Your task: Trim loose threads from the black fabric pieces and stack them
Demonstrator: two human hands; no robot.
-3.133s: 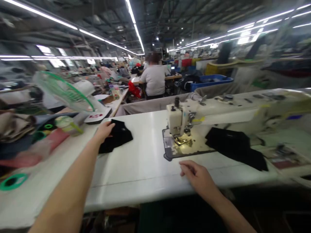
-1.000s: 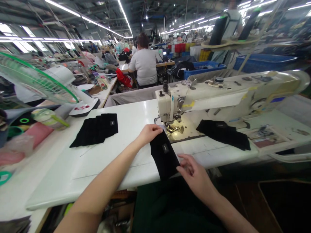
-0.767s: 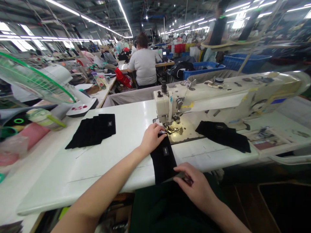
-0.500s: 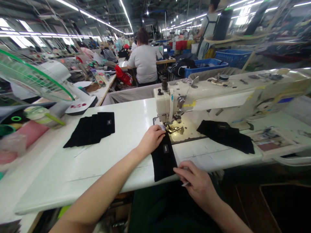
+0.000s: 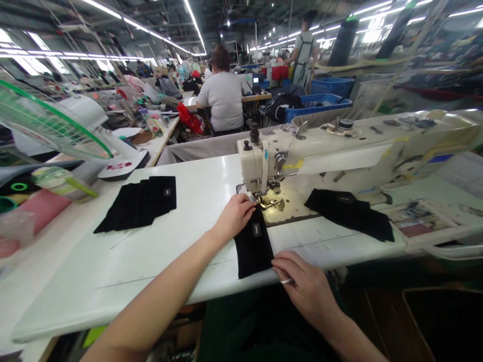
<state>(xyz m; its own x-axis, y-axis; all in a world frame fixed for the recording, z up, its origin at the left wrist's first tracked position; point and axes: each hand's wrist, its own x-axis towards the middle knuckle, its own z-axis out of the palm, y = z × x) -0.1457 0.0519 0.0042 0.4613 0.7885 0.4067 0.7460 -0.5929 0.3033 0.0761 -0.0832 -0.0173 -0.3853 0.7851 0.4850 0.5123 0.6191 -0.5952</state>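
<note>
A black fabric piece (image 5: 253, 251) with a small dark label lies at the front of the sewing machine (image 5: 277, 156), its far end at the presser foot. My left hand (image 5: 236, 213) presses on its far left part beside the foot, fingers closed together on the cloth. At the near right edge, my right hand (image 5: 298, 274) pinches the cloth and has a small white item between its fingers. A stack of black pieces (image 5: 141, 203) rests on the table at left. More black fabric (image 5: 349, 211) lies right of the needle area.
A fan with a green rim (image 5: 56, 118) stands at the left, near a pink item (image 5: 43, 208) and a lidded container. An open tray (image 5: 426, 218) sits at the right. Ahead, a seated person (image 5: 222, 98) faces away; blue crates (image 5: 317, 103) are behind the machine.
My right hand has shifted slightly and its fingers are more closed on the cloth edge. The standing person in the background has moved left. The view has shifted a little.
</note>
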